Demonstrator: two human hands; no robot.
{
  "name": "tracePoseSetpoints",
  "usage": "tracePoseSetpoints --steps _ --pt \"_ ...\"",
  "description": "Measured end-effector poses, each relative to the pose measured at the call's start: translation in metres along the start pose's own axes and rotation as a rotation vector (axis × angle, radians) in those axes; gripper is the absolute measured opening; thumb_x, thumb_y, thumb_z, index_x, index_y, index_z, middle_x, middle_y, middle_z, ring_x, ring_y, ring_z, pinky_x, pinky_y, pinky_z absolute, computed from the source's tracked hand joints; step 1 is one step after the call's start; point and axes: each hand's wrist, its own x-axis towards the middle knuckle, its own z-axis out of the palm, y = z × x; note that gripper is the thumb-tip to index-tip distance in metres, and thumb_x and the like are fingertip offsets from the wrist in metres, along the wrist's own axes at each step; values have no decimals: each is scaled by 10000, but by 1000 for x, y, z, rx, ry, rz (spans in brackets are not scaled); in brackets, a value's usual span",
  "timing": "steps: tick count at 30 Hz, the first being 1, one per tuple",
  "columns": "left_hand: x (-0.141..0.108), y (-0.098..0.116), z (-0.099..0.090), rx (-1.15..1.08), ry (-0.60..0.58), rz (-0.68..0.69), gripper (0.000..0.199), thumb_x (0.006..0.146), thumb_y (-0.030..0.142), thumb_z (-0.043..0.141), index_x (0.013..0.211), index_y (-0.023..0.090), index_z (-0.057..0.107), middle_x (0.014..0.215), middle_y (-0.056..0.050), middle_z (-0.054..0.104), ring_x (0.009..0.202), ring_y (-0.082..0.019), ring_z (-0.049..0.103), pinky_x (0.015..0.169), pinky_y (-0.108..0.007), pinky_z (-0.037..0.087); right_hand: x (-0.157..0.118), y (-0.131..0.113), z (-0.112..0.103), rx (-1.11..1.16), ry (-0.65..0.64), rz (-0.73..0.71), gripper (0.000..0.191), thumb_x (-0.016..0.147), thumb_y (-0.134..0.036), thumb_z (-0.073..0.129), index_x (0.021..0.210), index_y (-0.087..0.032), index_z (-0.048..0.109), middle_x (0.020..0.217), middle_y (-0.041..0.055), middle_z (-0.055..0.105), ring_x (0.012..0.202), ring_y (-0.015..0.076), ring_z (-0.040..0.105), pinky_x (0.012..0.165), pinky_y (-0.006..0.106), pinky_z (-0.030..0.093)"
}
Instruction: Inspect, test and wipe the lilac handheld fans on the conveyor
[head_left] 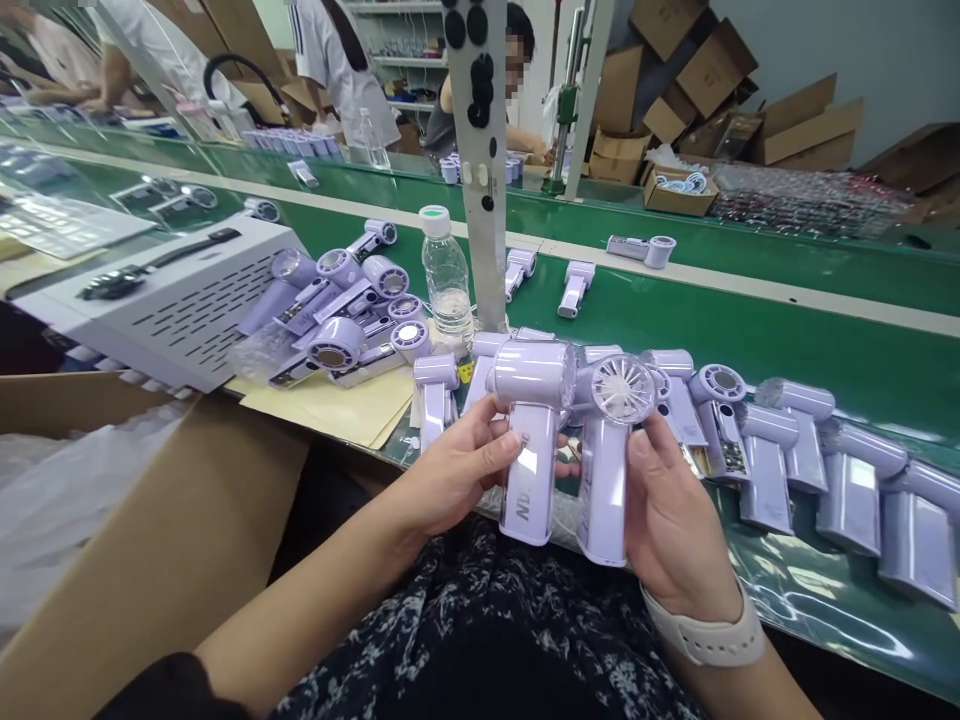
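My left hand is closed round a lilac handheld fan, its thumb across the printed handle. In my right hand is a second lilac handheld fan, gripped by the handle, with its clear finned grille turned toward me. Both fans are upright, side by side above the table's front edge. Behind and to the right stands a row of similar fans, some with open handles showing circuit boards. On yellow paper at the left lies a heap of fans.
A clear bottle stands beside a metal post. At the left are a grey vented box and an open carton. Several fans lie on the green belt. Other people work across the line.
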Motion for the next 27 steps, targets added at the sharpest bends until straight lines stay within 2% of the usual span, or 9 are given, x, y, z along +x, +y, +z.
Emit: tracePoseSetpoints --steps 2,6,10,16,20,22,24,25,27 --pt "0 -2 0 -12 19 -6 448 876 365 762 1241 230 541 1120 -104 762 943 -295 776 782 -387 623 -2 0 1 -2 0 -15 595 823 -374 832 1347 -359 548 1148 36 706 840 232 719 755 445 654" --pt "1 -4 1 -44 26 -19 523 841 379 799 1278 223 556 1110 -102 771 927 -289 779 853 -421 622 -3 0 0 -8 -7 -59 557 819 -366 840 1296 -352 552 1270 51 658 913 256 728 732 454 664" --pt "3 -7 2 -61 12 -36 543 834 401 803 1278 206 558 1122 -124 772 908 -271 781 864 -395 620 -4 -1 -2 -6 1 -85 548 820 -357 839 1283 -339 546 1168 49 699 900 269 738 727 462 661" --pt "5 -11 2 -2 15 -46 608 812 461 812 1287 237 506 1130 -121 768 921 -284 778 732 -348 618 -6 -5 -6 28 95 -77 482 857 -372 778 1297 -339 586 914 17 762 765 254 754 732 458 651" --pt "6 -8 5 122 -23 -1 679 790 538 808 1278 231 450 1030 -112 774 946 -291 766 804 -388 597 -4 -2 -8 -14 149 -29 486 909 -381 690 1377 -285 599 974 61 794 755 257 761 766 450 645" --pt "5 -3 6 215 -51 16 640 809 537 790 1253 223 452 1006 -104 768 954 -282 759 835 -405 591 -3 -1 -11 -37 101 -81 481 931 -379 642 1399 -280 597 1057 71 795 867 277 772 848 458 633" --pt "2 2 7 378 -24 60 559 842 479 768 1240 215 478 1034 -112 761 968 -275 752 840 -405 591 -5 -2 -18 -124 2 -201 477 948 -374 611 1416 -287 583 1169 76 777 1030 301 753 956 473 597" --pt "0 3 7 489 4 121 527 845 432 770 1240 212 497 1073 -124 756 993 -276 746 855 -407 590 -6 -3 -22 -223 -53 -288 481 945 -361 627 1418 -288 576 1230 79 758 1112 312 729 994 475 579" --pt "-3 4 5 728 19 386 427 838 347 777 1186 220 566 1167 -136 750 1092 -292 725 968 -448 563 -12 -9 -29 -505 -207 -483 493 895 -323 724 1369 -289 594 1361 93 695 1266 345 647 1056 492 539"
